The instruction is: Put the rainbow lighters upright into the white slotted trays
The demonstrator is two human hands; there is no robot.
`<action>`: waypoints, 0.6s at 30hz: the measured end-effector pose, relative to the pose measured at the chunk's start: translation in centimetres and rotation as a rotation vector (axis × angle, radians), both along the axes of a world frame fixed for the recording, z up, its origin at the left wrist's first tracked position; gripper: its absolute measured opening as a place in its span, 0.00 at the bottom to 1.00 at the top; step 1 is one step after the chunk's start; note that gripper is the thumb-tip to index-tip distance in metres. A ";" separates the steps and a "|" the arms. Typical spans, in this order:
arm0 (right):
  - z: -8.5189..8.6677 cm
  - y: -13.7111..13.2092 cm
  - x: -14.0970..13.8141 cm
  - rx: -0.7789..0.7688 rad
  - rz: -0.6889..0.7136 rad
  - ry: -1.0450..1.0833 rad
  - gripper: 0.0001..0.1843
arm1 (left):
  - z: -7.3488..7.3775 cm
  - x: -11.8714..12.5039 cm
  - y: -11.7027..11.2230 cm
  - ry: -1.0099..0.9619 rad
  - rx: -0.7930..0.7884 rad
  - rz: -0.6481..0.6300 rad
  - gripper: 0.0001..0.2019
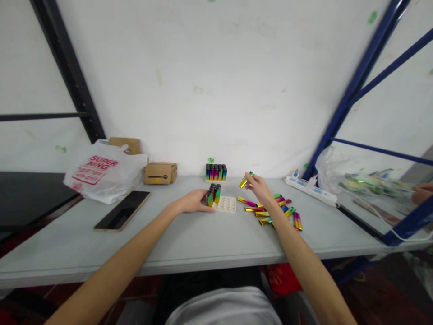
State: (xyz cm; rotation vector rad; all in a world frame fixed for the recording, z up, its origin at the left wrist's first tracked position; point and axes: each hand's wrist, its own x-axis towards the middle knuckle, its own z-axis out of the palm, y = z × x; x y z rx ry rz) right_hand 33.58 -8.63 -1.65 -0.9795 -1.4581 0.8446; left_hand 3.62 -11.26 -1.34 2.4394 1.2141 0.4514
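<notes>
A white tray (230,204) with round holes lies on the table, and several upright lighters (214,194) with black tops stand in its left part. My left hand (196,201) grips the tray's left end, thumb along the near side and fingers behind the lighters. Above the table, right of the tray, my right hand (259,187) pinches a shiny yellow-green lighter (242,182), held at a tilt. Beneath my right forearm several metallic rainbow lighters (264,214) lie in a loose pile, partly hidden by the arm. Further back stands another set of upright lighters (216,172).
On the left are a black phone (122,211), a white plastic bag (106,174) and a small cardboard box (160,174). A white power strip (311,190) sits at the right by a blue frame post (348,95). Another person's hand (422,194) shows at the far right.
</notes>
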 end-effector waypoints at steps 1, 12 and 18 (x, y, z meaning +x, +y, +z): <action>-0.2 -0.1 -0.5 -0.012 0.021 0.058 0.27 | 0.0 0.0 0.0 -0.006 -0.007 -0.008 0.33; -0.2 -2.6 -4.3 -0.144 0.205 0.132 0.29 | 0.1 0.0 -0.1 -0.028 -0.019 -0.040 0.33; -1.3 -2.4 -5.1 0.007 -0.052 -0.125 0.28 | 0.0 0.0 0.1 0.001 0.007 -0.019 0.33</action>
